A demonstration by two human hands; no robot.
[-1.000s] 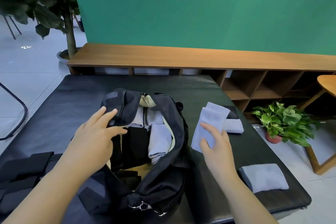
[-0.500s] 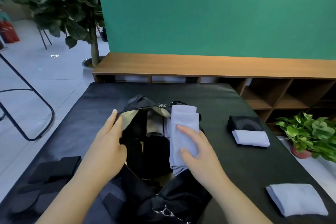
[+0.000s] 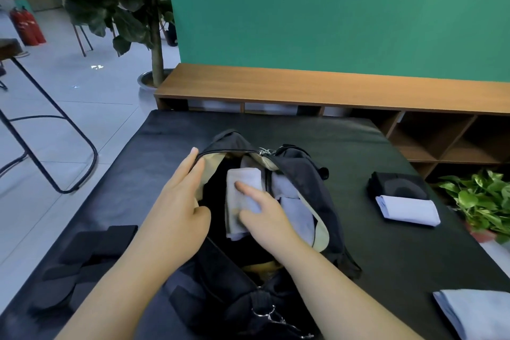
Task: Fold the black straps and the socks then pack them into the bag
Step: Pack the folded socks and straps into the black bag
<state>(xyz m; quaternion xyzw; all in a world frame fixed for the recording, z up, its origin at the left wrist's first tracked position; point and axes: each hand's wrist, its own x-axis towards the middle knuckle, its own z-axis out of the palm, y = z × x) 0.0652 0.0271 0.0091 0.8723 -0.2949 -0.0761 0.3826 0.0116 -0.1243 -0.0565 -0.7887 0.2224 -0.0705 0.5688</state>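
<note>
The black bag (image 3: 303, 193) lay open on the dark tabletop (image 3: 317, 130), its mouth between and beneath both hands. The left hand (image 3: 179, 207) rested against the bag's left rim, its fingers straight and reaching forward along the pale lining, the thumb tucked over the edge of the opening; it held the mouth apart rather than gripping anything. The right hand (image 3: 265, 218) was inside the opening, pinching a folded pale grey sock (image 3: 242, 188), the forefinger laid flat on top of it and the thumb against its near side. That sock sat upright in the middle of the bag, just right of the left hand's thumb. More folded grey socks (image 3: 295, 212) lay already packed just to the right of the right hand, against the bag's right wall.

Well to the left of the left hand, near its forearm, the black straps (image 3: 91, 254) lay in a loose heap on the tabletop. Well to the right of the right hand, a folded white sock (image 3: 408, 210) rested against a folded black item (image 3: 397, 185) behind it. Nearer the person and farther right, beyond the right forearm, another folded grey sock (image 3: 474, 312) lay at the tabletop's edge. A metal ring clasp (image 3: 265, 312) showed on the bag's near end, between the two forearms.
</note>
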